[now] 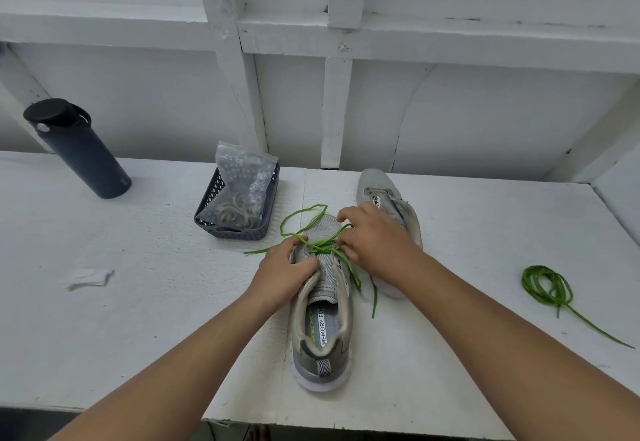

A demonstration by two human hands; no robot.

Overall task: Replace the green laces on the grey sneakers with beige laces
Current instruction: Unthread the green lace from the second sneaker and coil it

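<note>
A grey sneaker [322,322] lies in front of me on the white table, heel toward me. A green lace [323,245] is still threaded through its lower eyelets, with loose ends trailing left and right. My left hand [280,274] grips the sneaker's left side by the eyelets. My right hand [372,238] pinches the green lace near the toe end. A second grey sneaker [398,198] lies behind my right hand, partly hidden. A removed green lace [549,286] sits coiled at the right. Beige laces in a clear bag [239,194] stand in a dark basket [230,231].
A dark blue bottle [78,153] stands at the back left of the table. A scrap of white paper [88,277] lies at the left. A white panelled wall [346,94] rises behind the table. The table's front edge [311,423] runs close below the sneaker's heel.
</note>
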